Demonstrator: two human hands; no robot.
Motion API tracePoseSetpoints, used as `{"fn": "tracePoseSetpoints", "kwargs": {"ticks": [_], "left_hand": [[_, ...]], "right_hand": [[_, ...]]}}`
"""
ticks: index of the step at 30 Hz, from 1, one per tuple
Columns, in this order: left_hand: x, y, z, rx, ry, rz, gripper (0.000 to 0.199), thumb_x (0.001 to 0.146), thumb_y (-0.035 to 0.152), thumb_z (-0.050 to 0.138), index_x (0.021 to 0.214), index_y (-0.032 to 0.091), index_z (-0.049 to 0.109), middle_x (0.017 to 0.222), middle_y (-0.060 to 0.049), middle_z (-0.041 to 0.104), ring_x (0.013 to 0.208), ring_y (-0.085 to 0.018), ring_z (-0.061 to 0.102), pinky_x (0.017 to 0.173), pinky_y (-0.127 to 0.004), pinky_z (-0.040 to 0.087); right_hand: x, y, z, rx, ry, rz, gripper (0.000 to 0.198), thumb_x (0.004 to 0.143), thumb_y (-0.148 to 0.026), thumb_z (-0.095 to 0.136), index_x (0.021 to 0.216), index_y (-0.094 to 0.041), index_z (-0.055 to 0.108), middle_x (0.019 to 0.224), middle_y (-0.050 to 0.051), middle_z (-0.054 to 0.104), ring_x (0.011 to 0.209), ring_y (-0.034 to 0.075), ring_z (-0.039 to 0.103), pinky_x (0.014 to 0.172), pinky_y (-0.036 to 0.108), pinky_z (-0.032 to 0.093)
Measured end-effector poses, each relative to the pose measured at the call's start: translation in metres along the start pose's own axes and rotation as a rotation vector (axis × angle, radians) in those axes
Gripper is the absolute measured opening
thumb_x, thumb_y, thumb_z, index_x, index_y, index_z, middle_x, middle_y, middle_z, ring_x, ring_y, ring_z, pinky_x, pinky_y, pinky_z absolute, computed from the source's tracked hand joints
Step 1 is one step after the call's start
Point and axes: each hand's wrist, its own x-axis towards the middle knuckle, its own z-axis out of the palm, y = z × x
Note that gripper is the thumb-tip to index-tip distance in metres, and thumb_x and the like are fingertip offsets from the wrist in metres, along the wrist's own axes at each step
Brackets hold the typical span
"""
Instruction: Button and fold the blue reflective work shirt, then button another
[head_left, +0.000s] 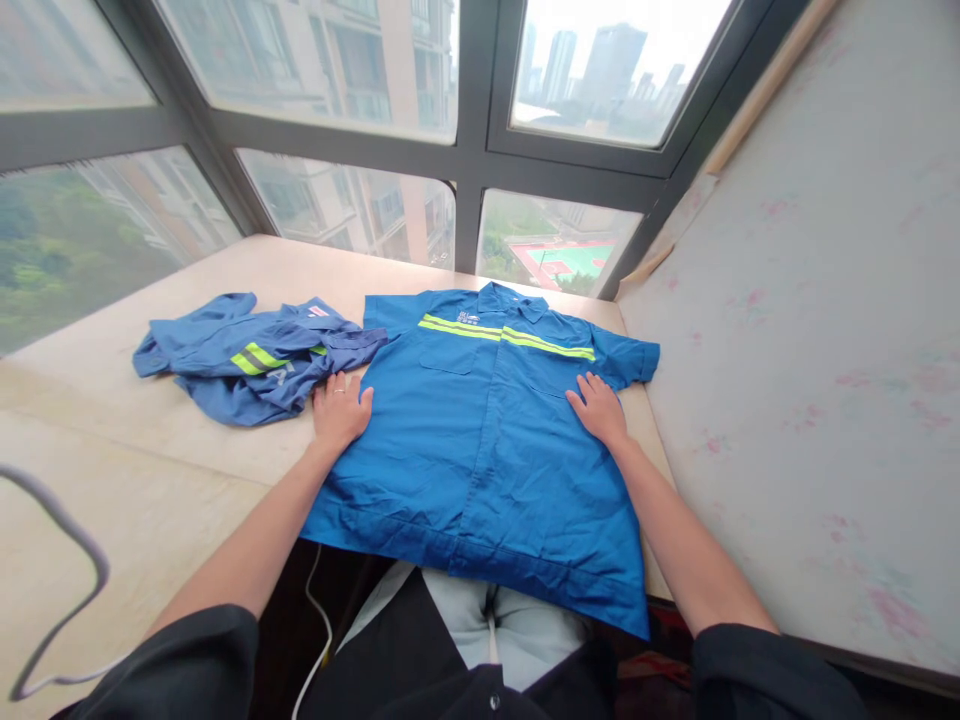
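Note:
A blue short-sleeved work shirt [480,440] lies spread out front side up, collar toward the window, with a yellow-green and grey reflective band across its chest. Its bottom hem hangs over the near edge of the ledge. My left hand [341,412] rests at the shirt's left side edge, fingers loosely apart, a ring on one finger. On the right side of the shirt, below the chest pocket, my right hand [598,408] lies flat with fingers stretched out. A second, crumpled blue work garment [247,355] with reflective strips sits just left of my left hand.
The pale ledge [187,450] runs along dark-framed windows [469,160]. A flower-patterned wall [810,350] closes off the right side. At the left a grey cable [94,560] curves over the ledge, and a white cord [319,610] hangs near my legs.

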Motion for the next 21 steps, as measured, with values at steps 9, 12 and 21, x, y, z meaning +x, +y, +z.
{"fn": "tracePoseSetpoints", "kwargs": {"ticks": [9,12,21], "left_hand": [[-0.011,-0.002,-0.023,-0.022,-0.126,-0.225,0.051,0.093,0.049,0.034,0.114,0.013,0.065,0.105,-0.02,0.069,0.102,-0.036,0.064,0.081,-0.041,0.048],[0.0,-0.011,-0.03,-0.065,-0.361,-0.216,0.049,0.089,0.055,0.041,0.098,0.016,0.069,0.099,-0.017,0.073,0.096,-0.034,0.068,0.076,-0.036,0.05],[0.01,-0.034,-0.042,0.044,-0.432,-0.113,0.029,0.07,0.046,0.07,0.07,0.017,0.07,0.082,-0.017,0.074,0.083,-0.035,0.07,0.071,-0.04,0.053]], "right_hand": [[-0.001,0.005,0.004,0.081,0.086,-0.019,0.054,0.098,-0.042,0.038,0.133,-0.007,0.059,0.145,0.019,0.053,0.137,0.031,0.045,0.114,0.047,0.034],[-0.003,0.0,0.001,0.053,0.073,-0.011,0.055,0.098,-0.041,0.036,0.134,-0.005,0.057,0.145,0.021,0.051,0.138,0.032,0.044,0.114,0.047,0.034],[-0.032,-0.021,-0.005,-0.061,0.005,-0.04,0.056,0.1,-0.04,0.031,0.139,-0.005,0.052,0.15,0.021,0.045,0.141,0.032,0.04,0.117,0.046,0.03]]}}
